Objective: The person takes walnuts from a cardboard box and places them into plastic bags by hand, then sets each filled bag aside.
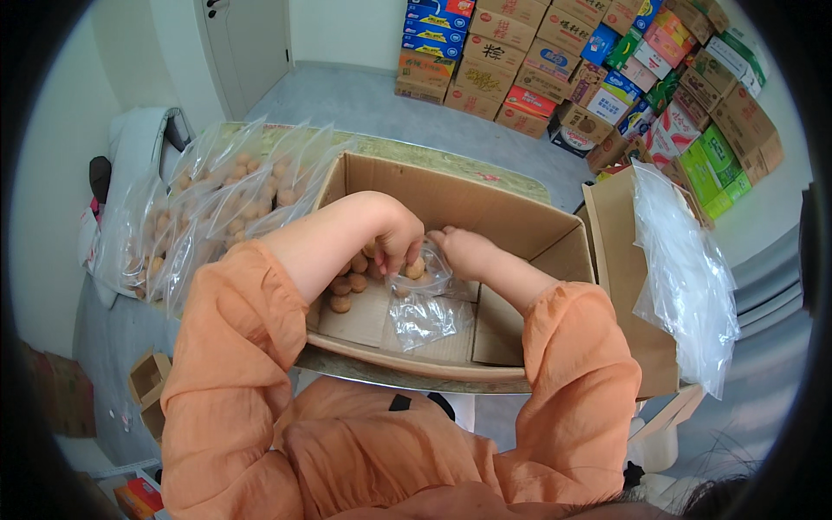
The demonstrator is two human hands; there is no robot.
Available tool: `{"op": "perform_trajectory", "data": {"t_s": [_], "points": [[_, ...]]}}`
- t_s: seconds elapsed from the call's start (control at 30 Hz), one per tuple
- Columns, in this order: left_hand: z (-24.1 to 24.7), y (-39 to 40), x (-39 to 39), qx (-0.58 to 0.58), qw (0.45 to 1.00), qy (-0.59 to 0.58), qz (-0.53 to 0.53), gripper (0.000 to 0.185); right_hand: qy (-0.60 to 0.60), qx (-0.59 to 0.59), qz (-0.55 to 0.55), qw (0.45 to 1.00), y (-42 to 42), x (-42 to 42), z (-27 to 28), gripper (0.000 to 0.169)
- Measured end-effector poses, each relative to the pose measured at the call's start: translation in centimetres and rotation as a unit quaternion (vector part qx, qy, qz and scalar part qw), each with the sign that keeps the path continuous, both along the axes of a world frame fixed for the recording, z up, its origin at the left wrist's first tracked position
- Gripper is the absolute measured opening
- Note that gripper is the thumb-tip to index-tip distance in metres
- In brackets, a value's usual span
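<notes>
Both my hands are inside an open cardboard box [416, 367] on the table. A clear plastic bag [432, 318] lies in it, its mouth held open between my hands, with a walnut [415, 268] at the mouth. My right hand [461, 250] pinches the bag's far edge. My left hand [398, 247] is at the bag's left side, fingers pointing down; whether it holds a walnut is hidden. Several loose walnuts [340, 303] lie in the box's left part, partly behind my left forearm.
Filled clear bags of walnuts [227, 208] cover the table's left end. At the right, a stack of empty plastic bags [682, 279] hangs over another cardboard box [624, 273]. The patterned table [442, 156] shows behind the box. Stacked cartons [494, 58] stand along the far wall.
</notes>
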State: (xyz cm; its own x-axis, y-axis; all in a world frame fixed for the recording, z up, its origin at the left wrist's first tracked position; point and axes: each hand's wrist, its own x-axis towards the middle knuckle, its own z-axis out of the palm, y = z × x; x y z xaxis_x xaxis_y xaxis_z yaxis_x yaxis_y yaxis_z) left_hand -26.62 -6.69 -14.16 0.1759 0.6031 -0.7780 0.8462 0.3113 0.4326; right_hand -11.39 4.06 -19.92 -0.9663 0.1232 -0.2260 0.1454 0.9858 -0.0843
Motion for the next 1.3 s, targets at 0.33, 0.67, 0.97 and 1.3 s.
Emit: {"op": "perform_trajectory", "data": {"t_s": [0.33, 0.67, 0.97, 1.3], "points": [[-1.0, 0.2, 0.2, -0.054, 0.998, -0.013, -0.01, 0.033, 0.107, -0.073, 0.11, 0.985, -1.0, -1.2, -5.2, 0.032], [0.1, 0.1, 0.0, 0.005, 1.0, 0.015, 0.001, 0.045, 0.033, -0.047, 0.012, 0.998, -1.2, -0.8, -0.2, 0.027], [1.4, 0.1, -0.2, 0.148, 0.984, 0.086, 0.04, 0.052, 0.196, -0.268, -0.16, 0.93, -1.6, -0.1, 7.3, 0.03], [1.2, 0.6, -0.8, 0.191, 0.971, 0.114, 0.092, 0.052, 0.153, -0.179, -0.177, 0.956, -1.7, -0.4, 5.0, 0.04]]}}
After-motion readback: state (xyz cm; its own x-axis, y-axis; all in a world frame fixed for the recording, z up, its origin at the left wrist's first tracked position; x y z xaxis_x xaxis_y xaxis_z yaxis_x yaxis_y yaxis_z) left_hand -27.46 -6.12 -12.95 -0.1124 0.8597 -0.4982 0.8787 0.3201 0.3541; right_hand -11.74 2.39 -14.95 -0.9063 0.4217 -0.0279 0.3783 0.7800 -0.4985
